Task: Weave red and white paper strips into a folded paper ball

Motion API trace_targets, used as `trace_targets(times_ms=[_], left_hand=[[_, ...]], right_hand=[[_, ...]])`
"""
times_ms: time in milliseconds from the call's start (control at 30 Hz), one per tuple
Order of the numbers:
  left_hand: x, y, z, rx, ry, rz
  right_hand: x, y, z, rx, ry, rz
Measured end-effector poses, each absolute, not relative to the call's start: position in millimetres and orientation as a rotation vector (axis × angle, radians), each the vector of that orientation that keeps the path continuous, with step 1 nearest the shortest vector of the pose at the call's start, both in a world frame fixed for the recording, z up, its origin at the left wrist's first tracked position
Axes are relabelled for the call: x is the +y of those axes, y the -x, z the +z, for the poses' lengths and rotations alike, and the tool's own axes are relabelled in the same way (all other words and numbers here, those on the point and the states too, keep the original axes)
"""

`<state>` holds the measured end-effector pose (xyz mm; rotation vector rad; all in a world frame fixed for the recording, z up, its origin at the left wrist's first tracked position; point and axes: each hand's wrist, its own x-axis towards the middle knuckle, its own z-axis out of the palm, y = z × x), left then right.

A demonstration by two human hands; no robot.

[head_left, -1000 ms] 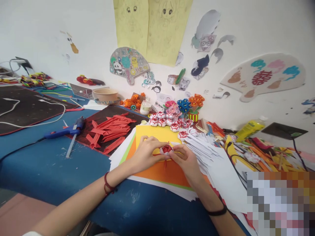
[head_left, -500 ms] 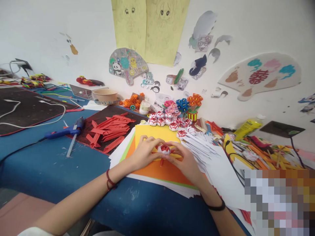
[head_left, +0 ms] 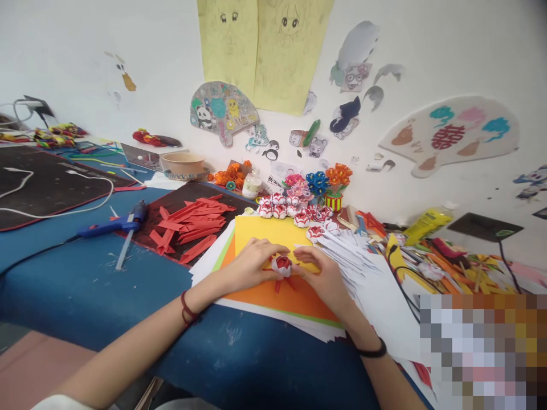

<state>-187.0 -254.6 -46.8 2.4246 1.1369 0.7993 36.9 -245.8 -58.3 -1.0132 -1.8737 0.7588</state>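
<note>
Between my hands is a small folded-paper flower [head_left: 282, 266] with white outer petals and a red middle. Red paper ends stick out below it, over the orange sheet [head_left: 256, 292]. My left hand [head_left: 253, 263] curves around the flower's left side, its thumb low against it. From the right, my right hand [head_left: 323, 278] has its thumb at the white petals, while its fingers arch over the yellow sheet [head_left: 260, 230]. The undersides of the fingers are partly hidden. Several finished red-and-white paper flowers [head_left: 301, 218] stand behind the sheets.
Folded red paper strips [head_left: 199, 225] lie on a dark mat to the left, near a blue glue gun [head_left: 109, 228]. White folded strips [head_left: 346, 250] spread on the right. Paper flower pots, a bottle [head_left: 252, 185] and a bowl [head_left: 183, 163] line the wall. Coloured scraps [head_left: 461, 267] crowd the right.
The flower has tilted and shifted slightly left, showing more of its white outer petals. My fingers have spread a little away from its top. The red ends below it show more.
</note>
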Motion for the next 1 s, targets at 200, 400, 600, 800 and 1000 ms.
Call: trace_targets(times_ms=[200, 400, 600, 800, 1000], left_hand=[[-263.0, 186.3, -34.8, 1.093, -2.542, 0.895], [-267.2, 182.1, -34.8, 1.085, -2.707, 0.873], [-266.7, 184.4, -34.3, 1.05, -2.674, 0.823], [-264.4, 193.4, -31.1, 1.064, -2.62, 0.772], [-254.9, 199.9, -41.0, 1.214, -2.523, 0.674]], right_hand=[[-250.4, -36.7, -46.1, -2.018, 0.95, 0.556], [-251.4, -32.8, -46.3, -2.055, 0.981, 0.546], [-251.1, -33.6, -48.9, -2.065, 0.976, 0.585], [-251.6, -34.8, -49.1, -2.061, 1.007, 0.625], [-251.4, -32.3, -52.6, -2.054, 1.036, 0.664]])
